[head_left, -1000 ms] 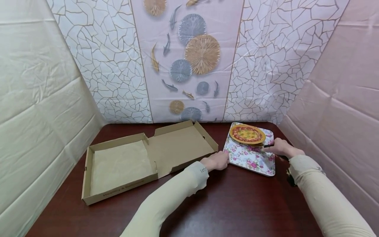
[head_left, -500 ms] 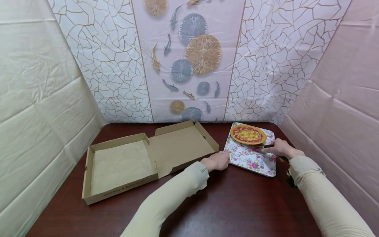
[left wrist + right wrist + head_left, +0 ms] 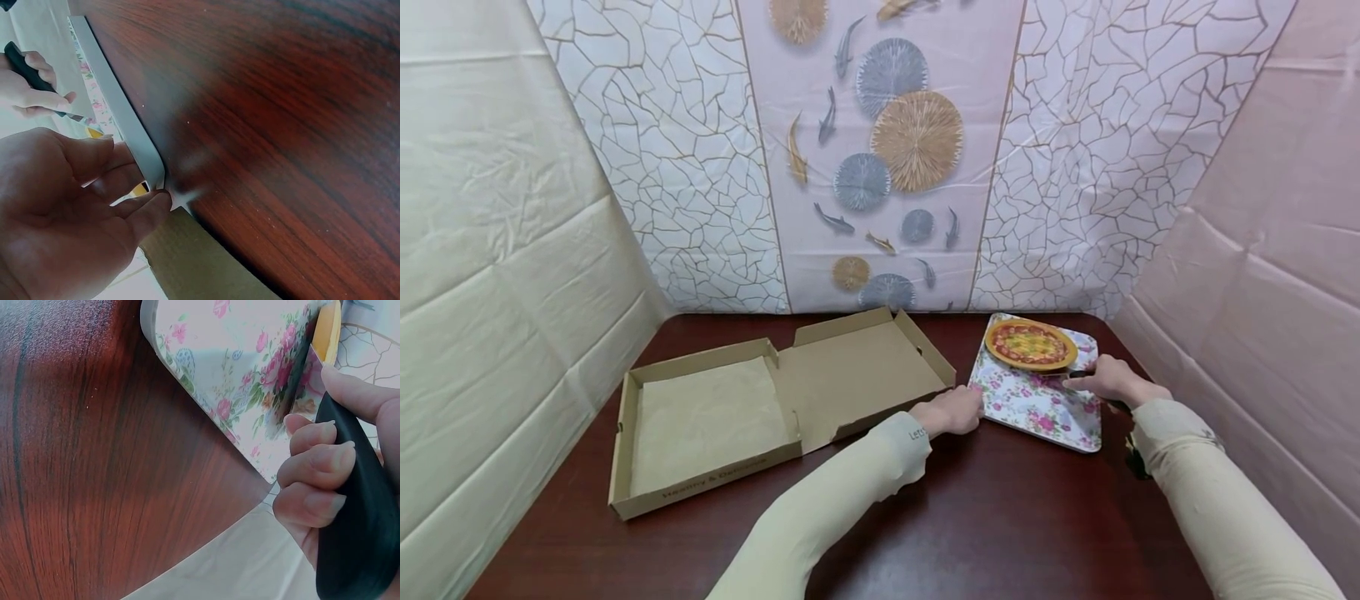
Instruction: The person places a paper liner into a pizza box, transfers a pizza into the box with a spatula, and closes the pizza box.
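A floral tray (image 3: 1026,408) lies at the table's right side and bears a round pizza (image 3: 1032,343) with a yellow-orange rim. My left hand (image 3: 953,410) grips the tray's near-left corner, its fingers curled at the grey edge in the left wrist view. With my right hand (image 3: 1112,381) I hold a pizza server by its thick black handle (image 3: 356,544), fingers wrapped round and thumb laid forward along it. The server's metal blade reaches the pizza's near edge, and its tip is hidden there. In the right wrist view the yellow rim (image 3: 326,334) shows just beyond the blade.
An unfolded cardboard pizza box (image 3: 861,367) lies left of the tray, its lid side close to my left hand. Brown paper (image 3: 707,425) lines its base. Cloth walls (image 3: 1247,275) enclose the dark red wooden table (image 3: 1000,517) at the back and sides.
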`<action>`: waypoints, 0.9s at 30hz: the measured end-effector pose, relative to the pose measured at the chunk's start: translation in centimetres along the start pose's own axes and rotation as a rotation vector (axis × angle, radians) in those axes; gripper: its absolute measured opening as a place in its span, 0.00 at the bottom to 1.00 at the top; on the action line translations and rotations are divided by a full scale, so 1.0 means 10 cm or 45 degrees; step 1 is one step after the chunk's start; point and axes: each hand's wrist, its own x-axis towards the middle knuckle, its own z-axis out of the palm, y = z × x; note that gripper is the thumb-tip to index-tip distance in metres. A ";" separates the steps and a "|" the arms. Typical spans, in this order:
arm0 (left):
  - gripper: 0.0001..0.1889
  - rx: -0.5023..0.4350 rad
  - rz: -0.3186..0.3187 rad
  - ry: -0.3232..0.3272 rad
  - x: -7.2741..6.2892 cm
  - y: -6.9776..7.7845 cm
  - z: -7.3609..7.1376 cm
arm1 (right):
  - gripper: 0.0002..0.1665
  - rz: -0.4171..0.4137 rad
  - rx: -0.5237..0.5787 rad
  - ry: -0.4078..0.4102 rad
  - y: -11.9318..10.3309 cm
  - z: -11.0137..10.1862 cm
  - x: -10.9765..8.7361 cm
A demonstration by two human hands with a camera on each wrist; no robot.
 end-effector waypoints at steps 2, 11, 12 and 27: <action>0.21 0.004 0.006 0.007 0.00 0.00 0.00 | 0.23 0.005 0.002 0.005 0.00 0.01 0.01; 0.20 0.016 -0.002 0.011 0.03 -0.01 0.02 | 0.25 -0.002 0.000 0.026 -0.01 0.03 0.03; 0.20 0.016 -0.007 0.011 0.04 -0.02 0.02 | 0.25 -0.006 -0.006 0.030 -0.02 0.04 0.03; 0.19 0.028 -0.019 -0.007 -0.01 0.01 -0.03 | 0.24 -0.036 0.009 0.060 0.00 0.10 0.04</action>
